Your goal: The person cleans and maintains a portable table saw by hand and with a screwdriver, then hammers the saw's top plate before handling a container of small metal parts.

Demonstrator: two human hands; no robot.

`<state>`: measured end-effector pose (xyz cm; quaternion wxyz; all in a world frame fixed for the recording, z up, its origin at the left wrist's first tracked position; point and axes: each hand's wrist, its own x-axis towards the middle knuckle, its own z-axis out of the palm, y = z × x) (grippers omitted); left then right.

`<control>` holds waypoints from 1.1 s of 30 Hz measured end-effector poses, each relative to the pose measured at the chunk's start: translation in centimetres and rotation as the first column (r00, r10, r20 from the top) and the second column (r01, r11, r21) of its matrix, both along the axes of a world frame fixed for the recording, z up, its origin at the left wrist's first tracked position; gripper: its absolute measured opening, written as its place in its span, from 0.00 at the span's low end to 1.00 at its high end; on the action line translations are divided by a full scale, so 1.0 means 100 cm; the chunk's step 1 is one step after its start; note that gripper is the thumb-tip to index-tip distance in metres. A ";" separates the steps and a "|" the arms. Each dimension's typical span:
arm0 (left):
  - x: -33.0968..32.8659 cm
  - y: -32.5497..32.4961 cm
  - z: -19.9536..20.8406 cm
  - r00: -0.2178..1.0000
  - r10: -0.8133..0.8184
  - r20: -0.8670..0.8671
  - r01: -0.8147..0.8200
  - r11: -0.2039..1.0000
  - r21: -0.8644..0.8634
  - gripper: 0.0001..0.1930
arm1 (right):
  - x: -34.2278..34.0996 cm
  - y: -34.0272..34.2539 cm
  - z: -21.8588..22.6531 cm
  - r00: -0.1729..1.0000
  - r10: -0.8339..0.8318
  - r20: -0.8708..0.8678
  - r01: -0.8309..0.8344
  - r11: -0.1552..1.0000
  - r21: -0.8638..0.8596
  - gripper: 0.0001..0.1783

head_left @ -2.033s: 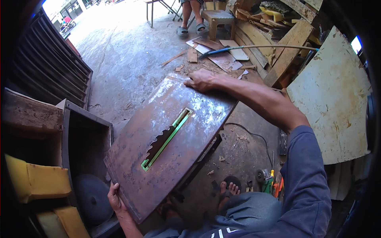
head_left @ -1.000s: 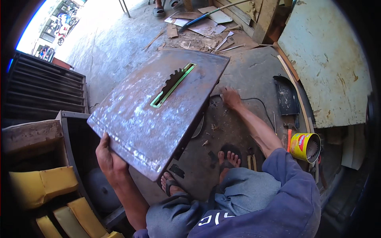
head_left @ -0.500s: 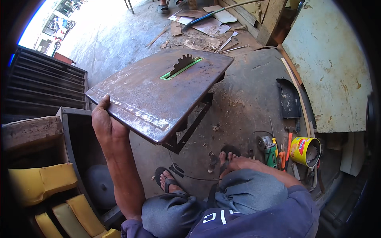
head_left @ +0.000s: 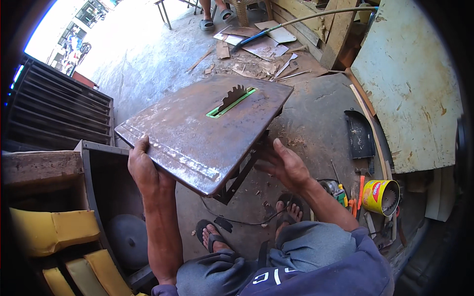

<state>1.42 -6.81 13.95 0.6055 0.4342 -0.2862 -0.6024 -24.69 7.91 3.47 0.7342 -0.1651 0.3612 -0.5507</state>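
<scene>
A rusty steel table saw top is tilted in front of me, with its dark frame below. The toothed circular blade sticks up through a slot edged in green. At the near left edge, my left hand grips the plate, thumb on top and fingers hidden underneath. Beside the right edge is my right hand, thumb raised and fingers apart, reaching toward the frame under the plate. Its fingertips are partly lost in shadow, so contact with the frame is unclear.
On the right stand a green angle grinder, orange-handled tools, a yellow tin and a black dustpan. Yellow cushioned pieces and a metal cabinet are at left. Wood scraps and another person's feet lie beyond.
My right hand has risen from beside my right foot to the saw table's right side. The plate has shifted slightly nearer and to the right in view, my left hand still gripping it.
</scene>
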 end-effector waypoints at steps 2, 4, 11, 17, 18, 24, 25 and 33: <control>0.010 0.006 -0.006 1.000 0.010 0.020 -0.010 1.000 -0.001 0.24 | 0.017 -0.012 0.029 0.980 -0.153 -0.129 0.138 0.984 -0.114 0.41; 0.012 0.017 -0.004 0.999 0.025 0.023 -0.025 1.000 -0.019 0.22 | 0.026 -0.020 0.044 0.976 -0.145 -0.160 0.125 0.984 -0.129 0.36; -0.004 0.092 -0.005 0.997 0.012 0.079 -0.016 0.999 0.050 0.19 | 0.020 -0.042 0.042 0.955 -0.274 -0.114 0.259 0.957 -0.127 0.18; 0.027 0.152 0.019 0.804 -0.548 -0.232 0.564 0.575 0.593 0.19 | -0.030 -0.051 0.024 0.893 -0.296 -0.339 0.275 0.955 -0.109 0.17; 0.037 0.152 0.019 0.609 -0.721 -0.332 0.702 0.294 0.649 0.20 | -0.037 -0.050 0.016 0.868 -0.322 -0.377 0.291 0.947 -0.137 0.20; 0.052 0.137 0.020 0.447 -0.772 0.453 0.616 0.632 0.470 0.13 | -0.092 0.007 -0.040 0.904 -0.266 -0.335 0.263 0.963 -0.056 0.25; 0.053 0.127 0.004 0.509 -0.587 0.629 0.527 0.791 0.312 0.13 | -0.095 0.007 -0.034 0.902 -0.267 -0.339 0.261 0.963 -0.064 0.25; 0.039 0.092 -0.097 0.699 -0.435 0.567 0.275 0.896 0.348 0.22 | -0.089 0.006 -0.024 0.791 -0.180 -0.585 0.176 0.982 -0.064 0.25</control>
